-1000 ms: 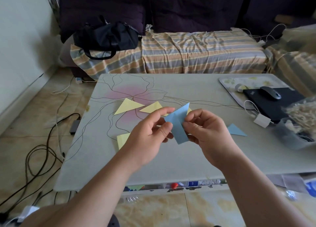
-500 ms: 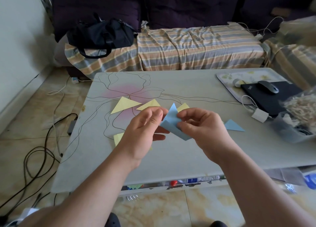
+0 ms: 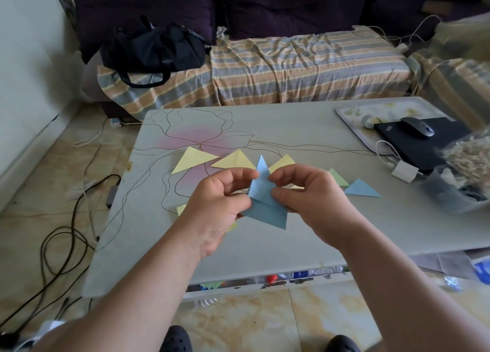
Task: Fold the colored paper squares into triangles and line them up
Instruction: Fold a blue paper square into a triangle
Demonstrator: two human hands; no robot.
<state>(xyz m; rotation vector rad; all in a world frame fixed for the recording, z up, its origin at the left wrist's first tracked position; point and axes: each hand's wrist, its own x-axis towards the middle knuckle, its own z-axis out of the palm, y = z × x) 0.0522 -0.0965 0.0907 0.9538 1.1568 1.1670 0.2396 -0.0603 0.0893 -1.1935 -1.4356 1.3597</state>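
Observation:
A blue paper, partly folded with one flap standing up, is held above the table. My left hand pinches its left side and my right hand pinches its right side. Behind my hands lie three yellow triangles: one at the left, one in the middle and one half hidden by the blue flap. To the right lie a green triangle and a blue triangle. A yellow paper peeks out under my left hand.
A black laptop with a mouse sits on a tray at the table's back right, beside a white charger and a plastic container. Beyond the table stands a striped sofa with a black bag. Cables lie on the floor at left.
The blue paper has been turned and folded further between my hands, one flap now pointing up. My hands have stayed in the same place over the table.

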